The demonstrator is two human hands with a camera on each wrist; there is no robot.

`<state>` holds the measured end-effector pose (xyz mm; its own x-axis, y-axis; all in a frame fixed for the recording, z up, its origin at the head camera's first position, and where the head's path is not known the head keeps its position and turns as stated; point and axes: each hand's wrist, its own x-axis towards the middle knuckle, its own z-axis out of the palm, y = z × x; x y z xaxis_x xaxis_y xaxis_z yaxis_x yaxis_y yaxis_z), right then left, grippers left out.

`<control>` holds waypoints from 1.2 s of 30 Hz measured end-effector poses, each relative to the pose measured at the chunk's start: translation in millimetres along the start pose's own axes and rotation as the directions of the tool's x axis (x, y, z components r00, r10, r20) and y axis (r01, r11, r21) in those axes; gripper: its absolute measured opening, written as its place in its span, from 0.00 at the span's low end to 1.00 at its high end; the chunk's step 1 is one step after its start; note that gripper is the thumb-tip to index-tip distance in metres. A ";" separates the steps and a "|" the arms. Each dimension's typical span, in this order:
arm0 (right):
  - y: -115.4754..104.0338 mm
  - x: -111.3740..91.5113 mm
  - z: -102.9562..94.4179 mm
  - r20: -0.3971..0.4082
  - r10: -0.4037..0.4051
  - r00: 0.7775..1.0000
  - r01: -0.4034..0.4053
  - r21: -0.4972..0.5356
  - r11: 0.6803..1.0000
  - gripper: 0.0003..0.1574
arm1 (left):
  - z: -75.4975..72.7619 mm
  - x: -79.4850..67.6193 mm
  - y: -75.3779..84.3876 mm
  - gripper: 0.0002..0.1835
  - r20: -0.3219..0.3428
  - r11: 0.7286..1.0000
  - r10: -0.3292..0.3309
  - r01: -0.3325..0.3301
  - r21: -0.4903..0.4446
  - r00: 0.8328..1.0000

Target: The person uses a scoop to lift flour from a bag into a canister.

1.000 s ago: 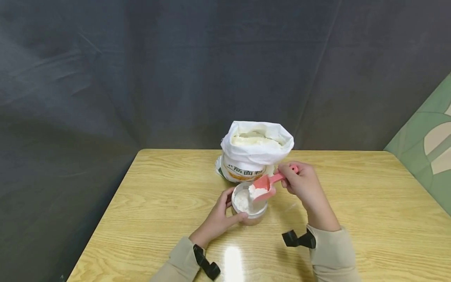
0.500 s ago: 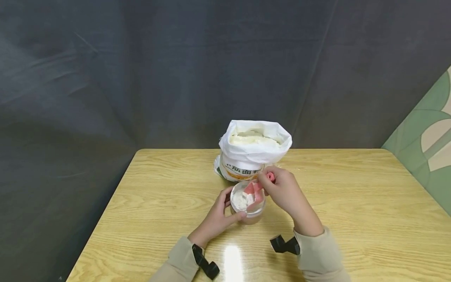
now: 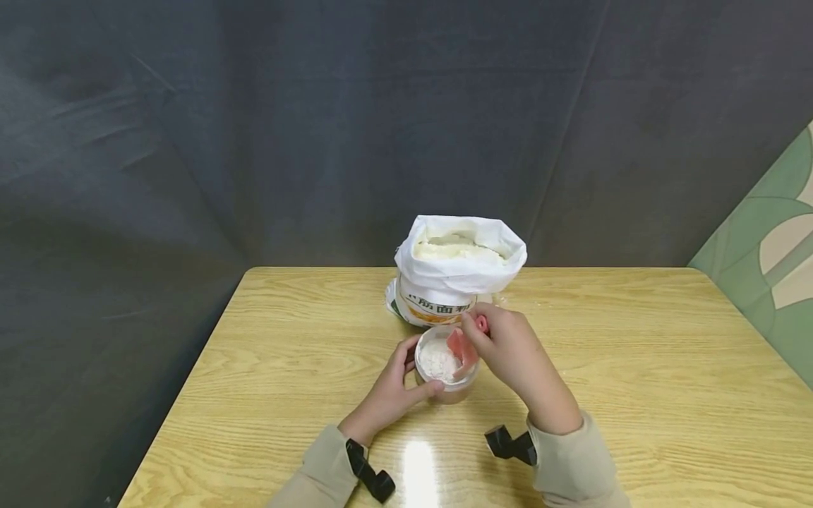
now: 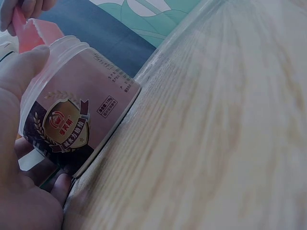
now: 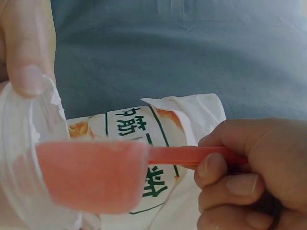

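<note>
A round plastic jar with a printed label stands on the table, white flour inside it. My left hand holds the jar round its left side, thumb at the near rim. My right hand grips the handle of a pink scoop, fingers curled round it. In the head view the scoop is tipped steeply at the right part of the jar's mouth. The right wrist view shows the back of its bowl, overlapping the jar's rim.
Right behind the jar stands an open white flour bag, its top rolled down and flour showing inside. The wooden table extends to both sides. A dark cloth hangs behind, and a green patterned panel is at the right.
My right hand has moved left with the scoop, from beside the jar to over its mouth. The scoop has tipped over and its flour has gone into the jar. My left hand stays put.
</note>
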<state>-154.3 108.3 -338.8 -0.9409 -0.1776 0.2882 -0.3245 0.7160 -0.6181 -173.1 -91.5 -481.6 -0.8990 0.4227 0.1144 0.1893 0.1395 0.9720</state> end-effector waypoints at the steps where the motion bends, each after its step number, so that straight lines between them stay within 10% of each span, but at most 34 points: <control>1: -0.6 -0.4 -0.8 -0.003 -0.003 1.000 0.003 -0.006 1.000 0.17 | 0.0 -0.1 0.2 0.43 0.001 1.000 0.000 0.000 0.001 1.000; 36: 13.8 -5.9 -25.3 -0.144 0.066 0.987 -0.052 0.097 0.994 0.16 | -0.1 -0.8 -1.9 0.43 0.002 1.000 0.016 -0.016 -0.006 1.000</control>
<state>-150.8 136.3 -330.5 -0.9366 -0.0311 0.3490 -0.2827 0.6557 -0.7001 -172.8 -92.2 -483.5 -0.8951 0.4265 0.1296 0.2012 0.1271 0.9713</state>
